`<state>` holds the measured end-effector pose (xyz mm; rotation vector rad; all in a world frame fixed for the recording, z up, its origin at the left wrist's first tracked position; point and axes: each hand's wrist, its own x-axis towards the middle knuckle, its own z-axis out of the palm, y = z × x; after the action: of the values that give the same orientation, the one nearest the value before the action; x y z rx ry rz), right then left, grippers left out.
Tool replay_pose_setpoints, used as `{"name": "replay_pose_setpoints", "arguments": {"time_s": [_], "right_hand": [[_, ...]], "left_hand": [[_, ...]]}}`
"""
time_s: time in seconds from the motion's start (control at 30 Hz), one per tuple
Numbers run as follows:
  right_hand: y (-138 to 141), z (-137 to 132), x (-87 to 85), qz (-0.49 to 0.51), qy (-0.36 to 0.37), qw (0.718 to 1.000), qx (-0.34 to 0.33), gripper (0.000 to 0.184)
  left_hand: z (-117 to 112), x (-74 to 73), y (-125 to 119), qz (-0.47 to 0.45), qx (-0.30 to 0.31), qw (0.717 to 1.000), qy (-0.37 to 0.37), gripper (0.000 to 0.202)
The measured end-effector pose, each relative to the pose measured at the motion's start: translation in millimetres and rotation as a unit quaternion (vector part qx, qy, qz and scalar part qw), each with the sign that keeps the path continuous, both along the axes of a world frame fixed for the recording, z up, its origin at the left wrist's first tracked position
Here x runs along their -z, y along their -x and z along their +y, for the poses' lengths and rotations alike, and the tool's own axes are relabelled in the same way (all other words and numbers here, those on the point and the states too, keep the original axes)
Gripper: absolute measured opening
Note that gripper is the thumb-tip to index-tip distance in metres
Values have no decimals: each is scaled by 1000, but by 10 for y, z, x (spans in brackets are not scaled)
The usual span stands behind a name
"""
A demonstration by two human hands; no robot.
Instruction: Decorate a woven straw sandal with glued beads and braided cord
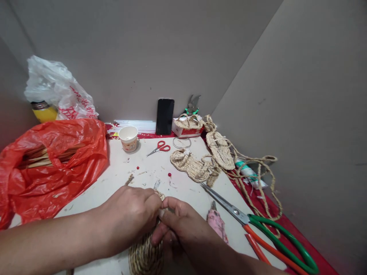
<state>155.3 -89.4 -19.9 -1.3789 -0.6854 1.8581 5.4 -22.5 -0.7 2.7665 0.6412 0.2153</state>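
Note:
A coiled straw sandal sole (145, 255) sits at the front of the table below my hands, its upper end hidden by my fingers. My left hand (133, 215) is closed over that end, with a bit of pale straw showing above the knuckles. Against it, my right hand (183, 225) pinches thumb and forefinger together at the same spot; other fingers curl beneath, by the sole. Exactly what lies in the pinch is hidden. Just right of my right hand lies a tool with a pink-wrapped handle (217, 225).
Large shears (236, 212) with green and orange handles lie at right. Woven straw sandals (192, 166) and straw rope (265, 202) are beyond them. Small red scissors (160, 148), a paper cup (129, 139) and a phone (165, 116) stand farther back. A red plastic bag (83, 172) fills the left.

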Motion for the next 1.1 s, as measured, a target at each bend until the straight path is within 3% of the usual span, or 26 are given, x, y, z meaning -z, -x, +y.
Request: {"name": "replay_pose_setpoints", "arguments": {"time_s": [0.17, 0.43, 0.63, 0.8, 1.0, 1.1], "right_hand": [[13, 7, -1, 3, 9, 1000, 11, 41], [-2, 10, 28, 5, 12, 1000, -1, 38], [-11, -2, 32, 8, 8, 1000, -10, 44], [6, -12, 52, 17, 10, 1000, -13, 43], [0, -38, -31, 13, 9, 1000, -13, 31], [-11, -47, -65, 13, 13, 1000, -4, 37]], "left_hand": [[-32, -34, -12, 25, 0, 1000, 1, 20], [4, -80, 2, 42, 25, 999, -18, 12], [15, -99, 11, 28, -4, 1000, -7, 10], [87, -129, 6, 1, -4, 999, 42, 6], [127, -203, -7, 35, -31, 991, 126, 7], [131, -241, -19, 52, -47, 985, 156, 5]]}}
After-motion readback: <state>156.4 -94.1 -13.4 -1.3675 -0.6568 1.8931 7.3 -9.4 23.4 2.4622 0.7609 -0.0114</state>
